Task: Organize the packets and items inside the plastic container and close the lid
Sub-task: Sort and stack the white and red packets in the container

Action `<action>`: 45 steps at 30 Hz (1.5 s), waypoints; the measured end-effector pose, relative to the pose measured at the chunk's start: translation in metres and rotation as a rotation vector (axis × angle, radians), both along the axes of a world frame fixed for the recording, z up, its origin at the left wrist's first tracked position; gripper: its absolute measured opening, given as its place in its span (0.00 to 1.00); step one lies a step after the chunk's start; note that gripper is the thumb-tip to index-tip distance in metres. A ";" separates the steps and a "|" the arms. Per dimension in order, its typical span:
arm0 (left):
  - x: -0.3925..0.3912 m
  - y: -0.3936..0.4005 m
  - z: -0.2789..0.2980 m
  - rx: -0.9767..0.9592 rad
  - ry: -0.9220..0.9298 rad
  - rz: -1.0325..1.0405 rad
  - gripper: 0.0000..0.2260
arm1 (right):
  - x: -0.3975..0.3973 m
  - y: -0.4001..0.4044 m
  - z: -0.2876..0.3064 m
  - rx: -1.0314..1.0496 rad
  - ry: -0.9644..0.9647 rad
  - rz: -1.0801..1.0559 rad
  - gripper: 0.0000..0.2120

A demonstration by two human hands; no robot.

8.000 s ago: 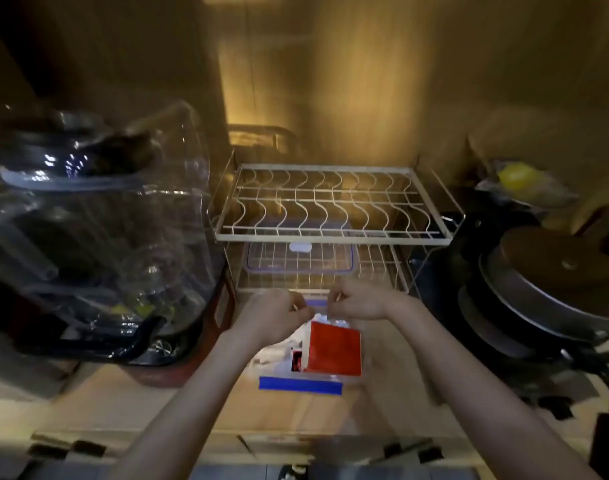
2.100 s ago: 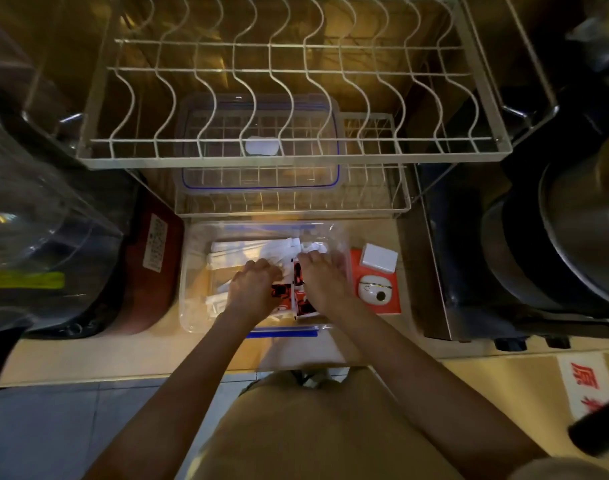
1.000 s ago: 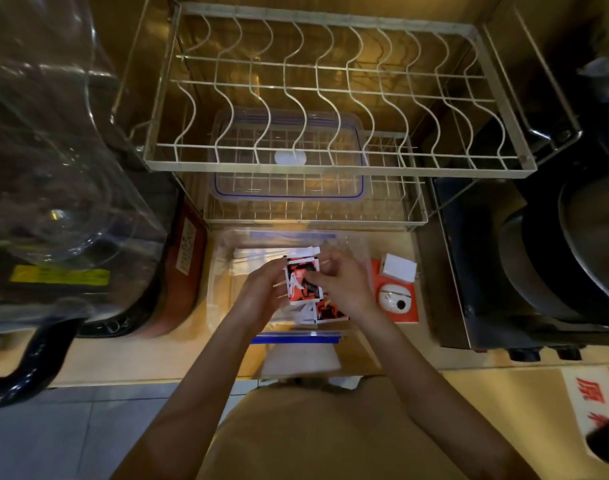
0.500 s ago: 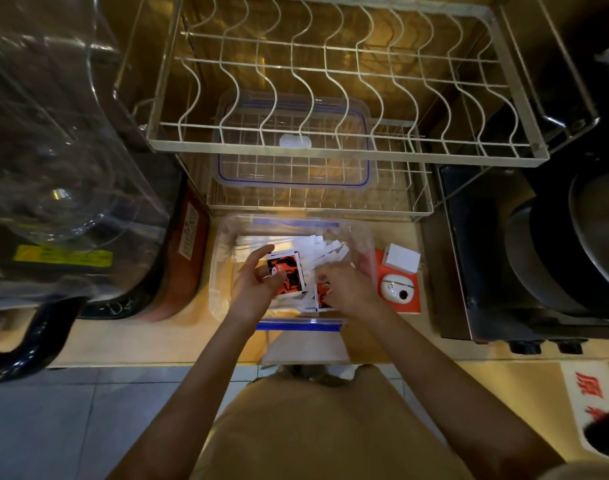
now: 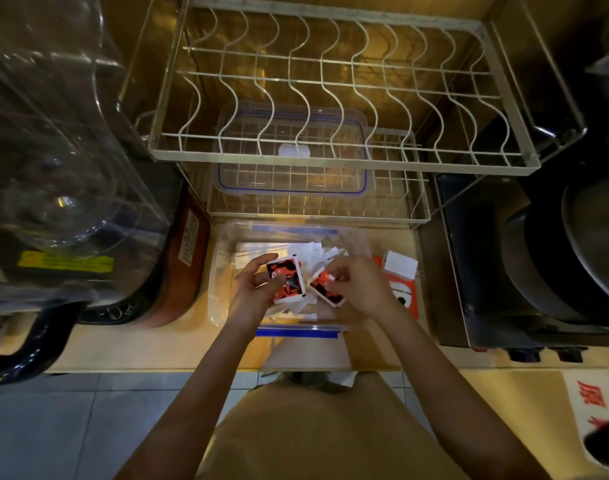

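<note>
A clear plastic container (image 5: pixel 217 271) with blue clips sits on the counter in front of me, holding several white packets (image 5: pixel 311 252). My left hand (image 5: pixel 253 292) grips a small stack of red-and-black packets (image 5: pixel 286 278) above the container. My right hand (image 5: pixel 358 289) pinches another red-and-black packet (image 5: pixel 325 289), tilted, just right of the first stack. The container's clear lid (image 5: pixel 292 181) with a blue seal lies on the lower tier of the wire rack behind.
A white wire dish rack (image 5: pixel 331 157) stands over the lid. A red box (image 5: pixel 405 296) with a small white box (image 5: pixel 398 265) on it lies right of the container. A blender jug (image 5: pixel 64 168) stands left, a stove with pans (image 5: pixel 556 254) right.
My right hand has lifted a red-and-black packet out of the container. My left hand still holds its stack, turned slightly upright.
</note>
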State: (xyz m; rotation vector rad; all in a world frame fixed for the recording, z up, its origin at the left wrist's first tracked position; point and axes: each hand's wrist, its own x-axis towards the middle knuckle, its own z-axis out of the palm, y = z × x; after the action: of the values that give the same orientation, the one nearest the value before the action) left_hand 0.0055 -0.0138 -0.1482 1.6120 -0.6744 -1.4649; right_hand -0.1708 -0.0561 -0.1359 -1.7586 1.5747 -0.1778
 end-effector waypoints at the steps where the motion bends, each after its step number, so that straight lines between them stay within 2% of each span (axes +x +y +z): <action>1: -0.001 -0.001 0.000 0.004 0.001 0.006 0.15 | -0.001 -0.001 0.010 0.010 -0.133 -0.126 0.10; 4: -0.005 -0.002 0.003 0.014 -0.004 0.011 0.13 | -0.002 -0.004 0.030 0.053 -0.510 -0.387 0.10; 6: -0.011 -0.004 0.005 0.039 0.018 0.029 0.10 | 0.002 -0.004 0.035 0.152 -0.633 -0.427 0.08; 8: -0.016 -0.005 0.007 0.065 0.064 0.047 0.08 | 0.009 -0.002 0.031 0.226 -0.661 -0.440 0.08; 11: -0.022 -0.006 0.011 0.076 0.121 0.025 0.09 | 0.020 0.000 0.019 0.182 -0.524 -0.427 0.08; 16: -0.024 -0.002 0.010 -0.037 0.037 -0.072 0.14 | 0.028 0.009 0.000 0.081 -0.373 -0.411 0.15; 19: -0.024 -0.001 0.006 -0.065 -0.032 -0.117 0.16 | 0.027 0.011 -0.002 0.163 -0.343 -0.434 0.20; 21: -0.023 0.001 0.002 -0.124 -0.155 -0.186 0.19 | 0.023 0.011 0.000 0.266 -0.441 -0.418 0.13; 23: -0.022 0.001 -0.003 -0.162 -0.263 -0.272 0.22 | 0.019 0.013 0.000 0.248 -0.461 -0.373 0.09; 27: -0.025 -0.003 -0.008 -0.157 -0.550 -0.433 0.13 | 0.017 0.021 -0.008 0.116 -0.320 -0.255 0.12; 30: -0.026 -0.004 -0.009 -0.128 -0.656 -0.508 0.10 | 0.019 0.023 -0.015 0.095 -0.249 -0.247 0.13; 40: -0.028 -0.011 -0.013 -0.045 -0.750 -0.613 0.10 | 0.019 0.026 -0.030 0.111 -0.165 -0.266 0.09; 45: -0.027 -0.012 -0.013 -0.049 -0.773 -0.623 0.07 | 0.018 0.025 -0.027 0.125 -0.118 -0.180 0.11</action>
State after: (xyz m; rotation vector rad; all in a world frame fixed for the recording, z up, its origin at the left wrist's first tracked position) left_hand -0.0215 -0.0254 -0.1616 2.0332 -1.7555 -1.1573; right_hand -0.1527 -0.0314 -0.1626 -1.4844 1.6215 -0.2593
